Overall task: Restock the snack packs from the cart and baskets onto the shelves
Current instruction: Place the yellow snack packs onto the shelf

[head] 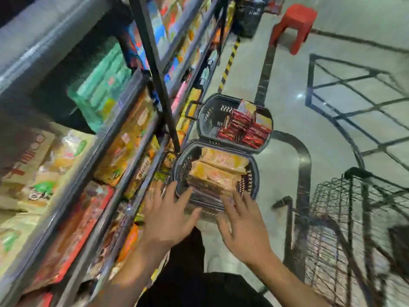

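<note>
Two dark plastic baskets stand on the floor beside the shelves. The near basket [180, 171] holds orange and yellow snack packs [218, 168] over darker packs. The far basket [209, 116] holds red snack packs [243, 129]. My left hand [169, 214] and my right hand [241, 224] hover with fingers spread over the near end of the near basket, holding nothing. The shelves [124, 138] on the left are filled with colourful packs. The image is blurred by motion.
A wire cart [345, 218] stands at the lower right, close to my right arm. A red plastic stool [292, 27] sits far up the aisle near a dark bin [247, 16]. Black and yellow floor tape [229, 63] runs along the shelf base.
</note>
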`<state>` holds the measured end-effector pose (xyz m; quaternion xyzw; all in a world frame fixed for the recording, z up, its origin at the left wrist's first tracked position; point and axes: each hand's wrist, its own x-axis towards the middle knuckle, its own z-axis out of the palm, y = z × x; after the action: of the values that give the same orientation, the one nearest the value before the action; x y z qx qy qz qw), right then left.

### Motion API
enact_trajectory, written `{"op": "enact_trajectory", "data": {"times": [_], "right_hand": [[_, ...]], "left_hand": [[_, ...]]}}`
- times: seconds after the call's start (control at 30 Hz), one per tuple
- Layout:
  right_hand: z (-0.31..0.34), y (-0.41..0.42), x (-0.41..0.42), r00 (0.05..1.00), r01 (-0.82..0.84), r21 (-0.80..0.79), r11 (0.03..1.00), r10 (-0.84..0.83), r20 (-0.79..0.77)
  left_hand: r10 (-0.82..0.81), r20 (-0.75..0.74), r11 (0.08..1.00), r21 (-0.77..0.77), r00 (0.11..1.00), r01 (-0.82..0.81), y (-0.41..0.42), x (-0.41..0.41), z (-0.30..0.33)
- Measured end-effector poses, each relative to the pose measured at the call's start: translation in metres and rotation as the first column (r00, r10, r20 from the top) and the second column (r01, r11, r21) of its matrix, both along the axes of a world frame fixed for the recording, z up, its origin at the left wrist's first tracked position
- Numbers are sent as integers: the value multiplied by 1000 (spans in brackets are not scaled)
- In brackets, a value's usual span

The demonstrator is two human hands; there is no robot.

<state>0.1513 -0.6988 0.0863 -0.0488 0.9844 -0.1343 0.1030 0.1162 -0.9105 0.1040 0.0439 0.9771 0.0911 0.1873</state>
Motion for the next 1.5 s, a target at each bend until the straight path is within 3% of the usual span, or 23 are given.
{"op": "enact_trajectory", "data": {"times": [0.2,0.33,0.47,0.8,1.0,1.23,1.5], "right_hand": [[-45,-5,-54,981,160,74,984,-167,97],[-82,4,-86,972,204,85,975,-213,102],[-124,20,-115,946,227,135,965,-251,207],[-314,94,-215,898,88,176,980,-155,413],[-406,123,-295,944,56,140,989,-98,314],[-446,140,-345,917,3,174,985,-72,393],[-436,134,-368,806,-161,235,958,-10,591]], "left_hand": [[-171,152,985,-12,973,175,4,-88,-48],[-264,174,961,-37,949,275,10,-132,-87],[-292,281,944,-70,914,323,25,-161,-133],[-340,305,920,-89,889,382,49,-236,-326],[-424,312,887,-48,850,460,58,-292,-431],[-490,359,833,-78,795,548,61,-322,-462],[-602,506,632,-171,618,756,71,-335,-459]]}}
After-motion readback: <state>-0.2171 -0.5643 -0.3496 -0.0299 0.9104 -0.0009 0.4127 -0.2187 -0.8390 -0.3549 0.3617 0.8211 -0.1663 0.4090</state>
